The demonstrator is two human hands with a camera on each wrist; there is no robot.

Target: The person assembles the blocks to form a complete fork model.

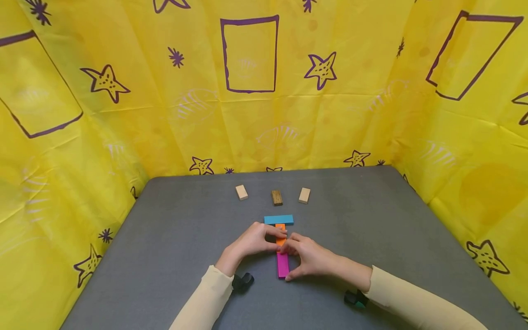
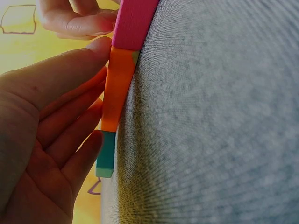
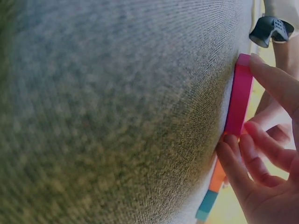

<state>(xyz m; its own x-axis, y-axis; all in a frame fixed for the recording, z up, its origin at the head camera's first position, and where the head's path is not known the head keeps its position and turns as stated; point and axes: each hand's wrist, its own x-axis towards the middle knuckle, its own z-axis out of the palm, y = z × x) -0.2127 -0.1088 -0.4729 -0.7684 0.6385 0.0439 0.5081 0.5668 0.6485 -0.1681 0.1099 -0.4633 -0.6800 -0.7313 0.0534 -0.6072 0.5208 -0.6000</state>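
Observation:
Three coloured blocks lie on the table in a T shape. A blue block (image 1: 272, 220) forms the far crossbar, an orange block (image 1: 281, 241) meets it from the near side, and a pink block (image 1: 282, 266) continues the line toward the person. My left hand (image 1: 252, 239) grips the orange block from the left, its thumb near the joint with the pink one. From the right, my right hand (image 1: 312, 257) holds the pink block (image 3: 240, 95) lengthwise, thumb at the near end and fingers at the far end. Both hands' fingertips come close together where orange and pink meet.
Beyond the T stand three small wooden blocks: a pale one (image 1: 241, 192) at left, a dark brown one (image 1: 277, 198) in the middle and another pale one (image 1: 304, 195) at right. Yellow patterned cloth (image 1: 247, 123) surrounds the grey table (image 1: 185, 238) behind and at both sides.

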